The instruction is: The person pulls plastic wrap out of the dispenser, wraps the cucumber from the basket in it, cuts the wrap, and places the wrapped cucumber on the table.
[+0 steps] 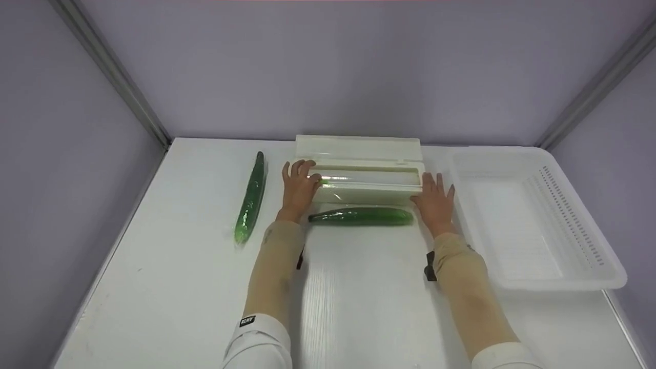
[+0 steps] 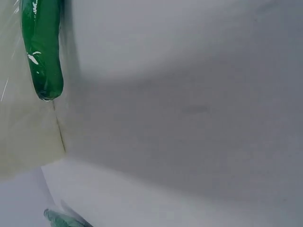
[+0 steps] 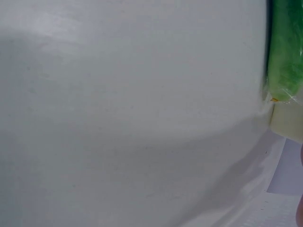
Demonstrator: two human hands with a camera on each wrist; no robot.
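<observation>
**Cucumber lies across, in front of the film box**

The cucumber (image 1: 361, 216) lies on the tabletop (image 1: 369, 307) just before the film dispenser (image 1: 360, 171), its long axis left to right, parallel to the dispenser. The left hand (image 1: 299, 188) rests on the dispenser's left end with fingers straight. The right hand (image 1: 434, 200) lies flat with fingers spread at its right end.

A white table (image 1: 359, 307) fills the lower frame, bearing a wrapped cucumber (image 1: 251, 200) at centre left, another cucumber (image 1: 361, 216) mid-frame, a cling-film dispenser (image 1: 359, 154) behind it, and a white basket (image 1: 533, 277) at right
</observation>
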